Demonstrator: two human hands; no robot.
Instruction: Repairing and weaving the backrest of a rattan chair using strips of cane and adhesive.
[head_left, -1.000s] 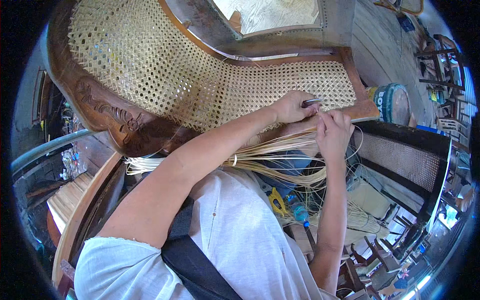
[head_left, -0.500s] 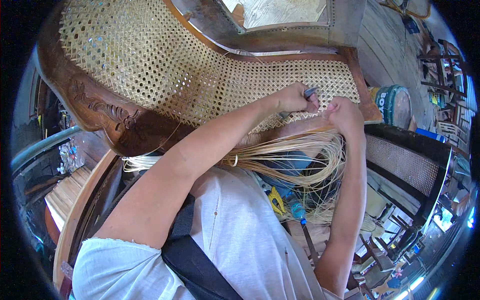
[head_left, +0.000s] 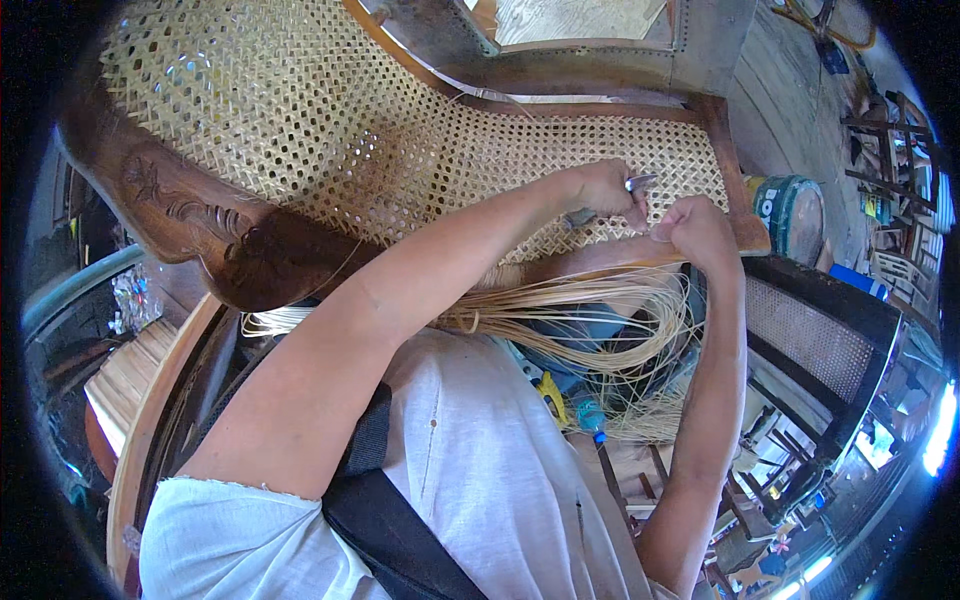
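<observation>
A curved wooden seat frame with a woven cane panel (head_left: 430, 150) lies in front of me. My left hand (head_left: 606, 190) is closed around a small metal tool (head_left: 640, 183) whose pale, pointed end sticks out past the fingers; its exact kind is unclear. This hand rests over the panel, close to the near rail. Just to its right, my right hand (head_left: 697, 232) pinches at the cane's near edge, by the frame's right corner. What lies between those fingertips is too small to make out. Below the rail hangs a looped bundle of loose cane strands (head_left: 570, 318).
Under the bundle are a yellow-handled tool (head_left: 551, 397) and a plastic bottle (head_left: 591, 416) with a blue cap. A green drum (head_left: 797, 218) stands beyond the frame's right end. A dark chair with a cane panel (head_left: 812, 330) is at right, and carved wood (head_left: 195, 215) edges the left.
The view has shifted slightly, moving the scene a little to the right. My left hand has turned a bit, showing more of the metal tool. The right hand keeps its pinch near the rail.
</observation>
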